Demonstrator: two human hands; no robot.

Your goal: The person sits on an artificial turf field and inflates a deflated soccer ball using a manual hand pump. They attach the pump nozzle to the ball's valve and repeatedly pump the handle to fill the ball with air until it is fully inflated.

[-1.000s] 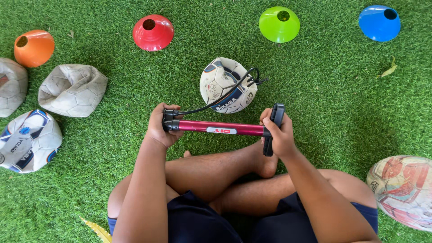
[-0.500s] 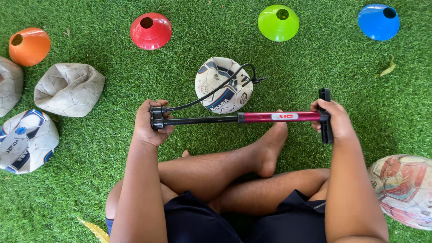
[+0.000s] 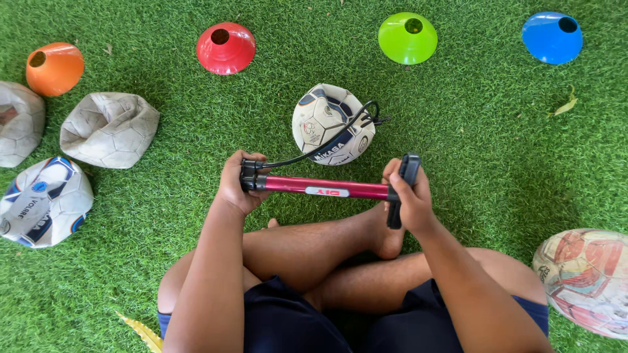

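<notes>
Head view: left hand (image 3: 237,186) is wrapped tight around the hose end of the slim magenta hand pump (image 3: 324,187), right hand (image 3: 409,199) fisted on its black T-handle, hose arcing to the white panelled football (image 3: 330,123) on the green turf (image 3: 471,150).

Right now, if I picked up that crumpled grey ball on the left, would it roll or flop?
The grey ball would probably flop: its panels are caved in and creased, so it looks nearly airless. It likely wouldn't roll, since it sits slumped on the grass.

Left hand (image 3: 237,185), right hand (image 3: 409,199): fingers clenched.
</notes>
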